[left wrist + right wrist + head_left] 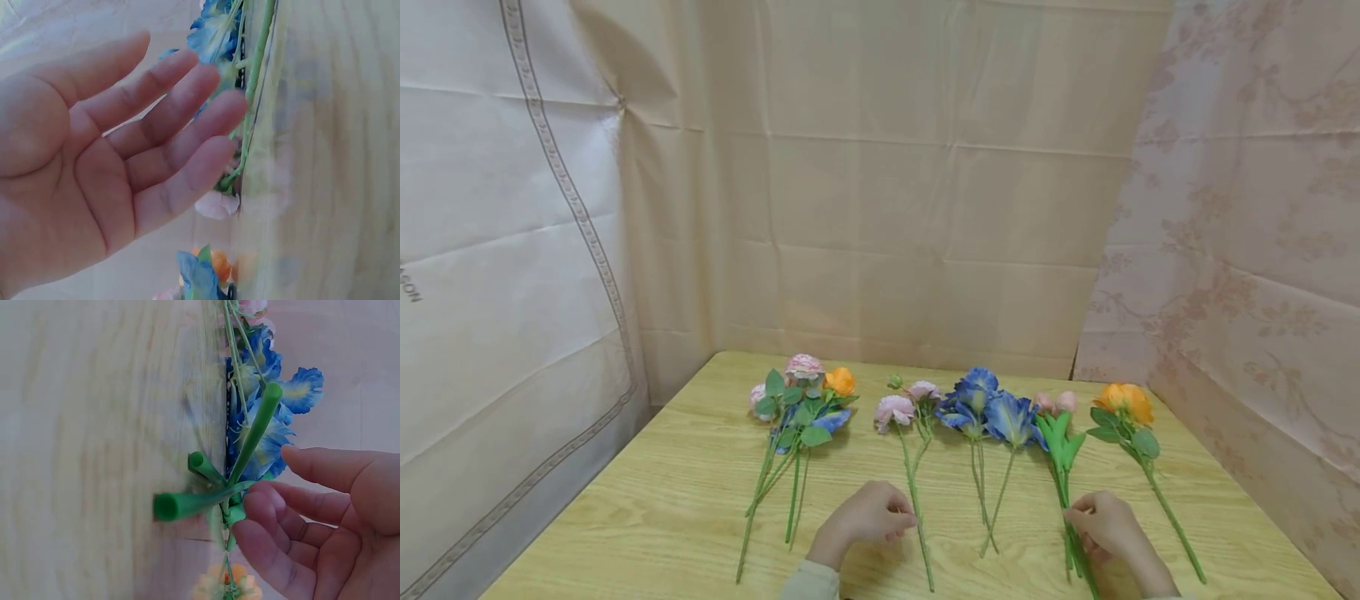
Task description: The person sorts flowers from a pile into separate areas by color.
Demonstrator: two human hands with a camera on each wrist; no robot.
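Observation:
My left hand (872, 512) hovers low over the table beside the stem of a pale pink flower (894, 412). In the left wrist view its palm faces the camera, fingers loosely extended and holding nothing. My right hand (1105, 525) is at the green stems of the pink tulips (1064, 402), fingertips against or very near them. The right wrist view shows the thumb apart from the fingers and several cut green stem ends (175, 506) beside the fingertips; whether they touch is hard to tell. Between the hands lie blue irises (1011, 417) with crossing stems.
On the left of the wood-grain table (662, 492) lies a mixed group with a pink flower (805, 367), an orange flower (840, 381) and green leaves. A larger orange flower (1123, 403) lies at the far right. Beige cloth (910, 183) hangs behind the table.

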